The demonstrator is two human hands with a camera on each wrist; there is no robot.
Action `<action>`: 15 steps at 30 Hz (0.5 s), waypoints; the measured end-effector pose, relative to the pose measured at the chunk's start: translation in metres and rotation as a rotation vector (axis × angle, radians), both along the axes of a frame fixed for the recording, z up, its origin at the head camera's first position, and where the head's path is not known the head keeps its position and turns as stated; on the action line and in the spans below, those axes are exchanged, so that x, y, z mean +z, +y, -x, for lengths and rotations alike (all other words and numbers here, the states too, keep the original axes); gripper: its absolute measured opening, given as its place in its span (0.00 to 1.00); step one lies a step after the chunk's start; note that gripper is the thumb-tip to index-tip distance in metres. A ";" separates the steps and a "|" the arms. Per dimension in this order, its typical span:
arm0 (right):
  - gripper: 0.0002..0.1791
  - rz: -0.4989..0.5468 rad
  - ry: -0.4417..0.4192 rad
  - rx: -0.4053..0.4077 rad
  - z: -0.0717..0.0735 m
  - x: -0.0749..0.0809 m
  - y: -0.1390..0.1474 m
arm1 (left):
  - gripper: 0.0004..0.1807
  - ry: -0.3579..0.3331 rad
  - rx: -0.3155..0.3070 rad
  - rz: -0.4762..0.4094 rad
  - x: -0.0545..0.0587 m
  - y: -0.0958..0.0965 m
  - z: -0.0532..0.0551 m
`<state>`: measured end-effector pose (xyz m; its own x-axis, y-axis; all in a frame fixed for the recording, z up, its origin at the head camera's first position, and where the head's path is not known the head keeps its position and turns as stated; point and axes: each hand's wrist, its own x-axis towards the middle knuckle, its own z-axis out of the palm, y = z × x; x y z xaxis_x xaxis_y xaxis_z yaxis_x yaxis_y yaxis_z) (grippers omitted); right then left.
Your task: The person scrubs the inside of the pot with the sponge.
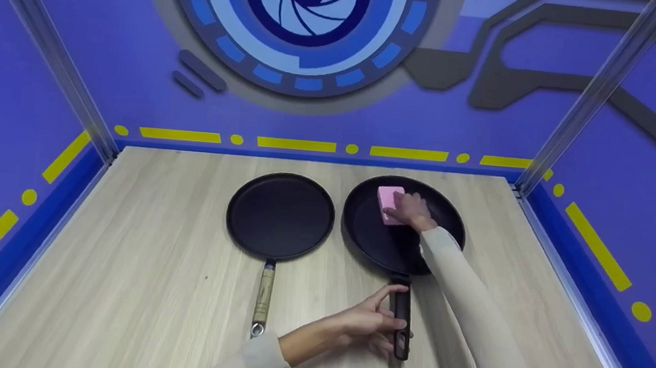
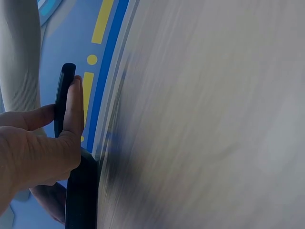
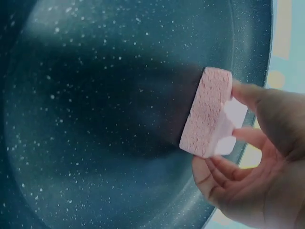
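A deep black frying pan (image 1: 370, 243) lies on the right half of the table. My left hand (image 1: 361, 324) holds its black handle (image 1: 401, 312), thumb on one side and fingers on the other; the left wrist view shows this hand (image 2: 40, 155) round the handle from the side. Inside the pan is a pink sponge (image 1: 388, 197), toward the far side. My right hand (image 1: 412, 209) grips it. In the right wrist view, thumb and fingers of this hand (image 3: 267, 167) pinch the sponge (image 3: 205, 114) by its edges, above the speckled pan surface (image 3: 95, 119).
Left of the frying pan lies a flat black griddle pan (image 1: 280, 215) with a wooden handle (image 1: 263, 296) toward me. Both pans are on a light wooden table (image 1: 140, 263). Blue panels (image 1: 320, 128) with metal corner posts (image 1: 74, 64) border the table at the back and sides.
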<state>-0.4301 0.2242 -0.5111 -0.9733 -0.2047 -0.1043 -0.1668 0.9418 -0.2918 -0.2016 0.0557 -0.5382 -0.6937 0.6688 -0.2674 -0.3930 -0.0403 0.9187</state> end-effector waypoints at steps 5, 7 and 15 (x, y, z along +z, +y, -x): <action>0.34 0.042 -0.016 0.169 -0.008 0.004 -0.003 | 0.36 0.005 0.008 -0.004 -0.001 0.000 0.000; 0.32 0.042 -0.013 0.258 -0.011 0.006 -0.005 | 0.36 0.008 0.012 0.003 -0.001 0.000 0.000; 0.33 0.068 -0.121 0.415 -0.023 0.015 -0.010 | 0.36 0.000 0.018 0.017 0.002 0.001 -0.001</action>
